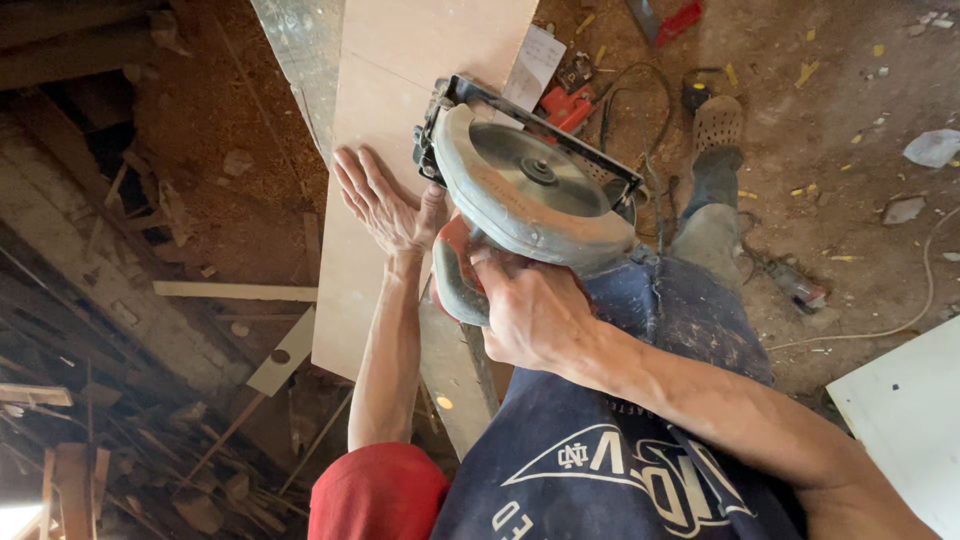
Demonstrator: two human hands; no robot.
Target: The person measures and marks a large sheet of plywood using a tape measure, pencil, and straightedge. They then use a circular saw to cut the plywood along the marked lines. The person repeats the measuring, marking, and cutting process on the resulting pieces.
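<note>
My right hand grips the orange handle of a circular saw, whose grey blade guard and black base plate rest on the near part of a light plywood board. My left hand lies flat on that board, fingers spread, just left of the saw, its thumb close to the guard. The saw blade itself is hidden by the guard. The board stretches away from me over a narrow workbench.
Sawdust covers the floor. Wood offcuts and slats lie at the left, with scrap timber piled at the lower left. A red tool, cables and a white panel sit to the right. My leg and shoe stand beside the bench.
</note>
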